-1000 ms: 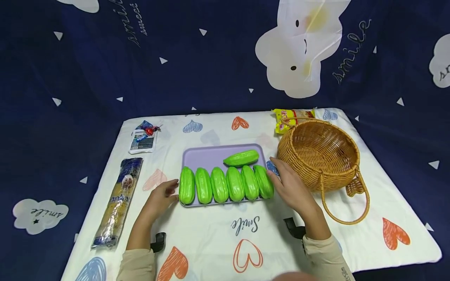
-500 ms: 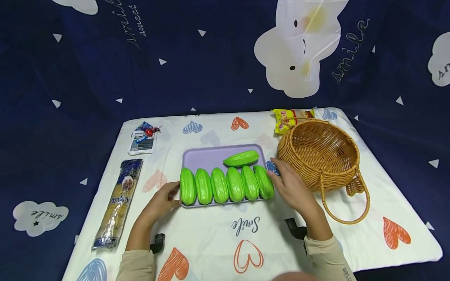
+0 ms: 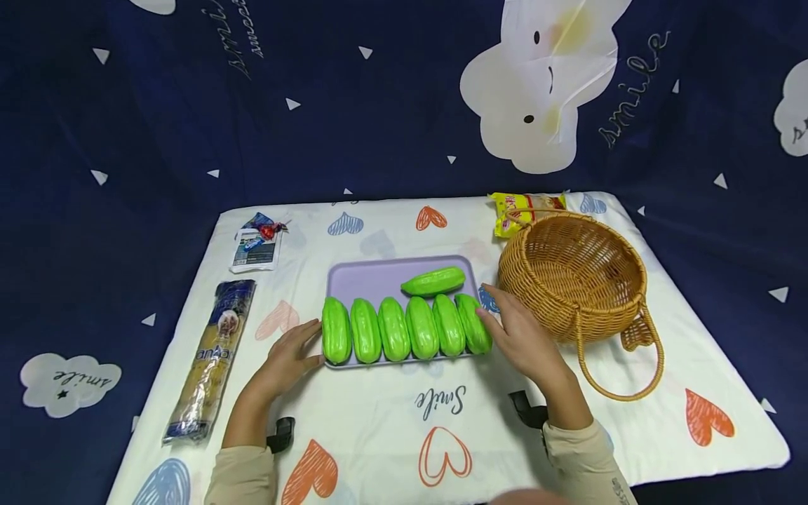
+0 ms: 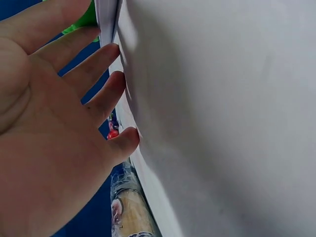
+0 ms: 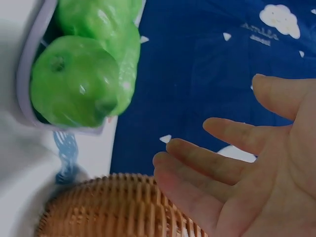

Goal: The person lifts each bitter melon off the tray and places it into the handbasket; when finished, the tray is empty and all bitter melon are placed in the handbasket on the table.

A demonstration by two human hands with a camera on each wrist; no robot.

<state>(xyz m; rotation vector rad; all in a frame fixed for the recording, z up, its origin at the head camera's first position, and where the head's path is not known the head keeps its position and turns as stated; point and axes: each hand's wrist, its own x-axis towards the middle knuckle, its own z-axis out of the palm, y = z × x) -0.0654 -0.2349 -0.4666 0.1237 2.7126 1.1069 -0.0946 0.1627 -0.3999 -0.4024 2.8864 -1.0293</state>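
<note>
Head view: the purple tray [image 3: 361,280] lies on the white cloth [image 3: 372,414] between the left hand [image 3: 287,361] and right hand [image 3: 529,340], both with spread fingers gripping nothing. It looks stiff, its glossy green gourds [image 3: 394,330] probably slippery; holding both short ends seems steadiest.

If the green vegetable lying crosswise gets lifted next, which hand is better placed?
Probably the right hand: it's empty, by the right end of the purple tray, nearer the crosswise green vegetable. The left hand sits at the opposite end.
</note>
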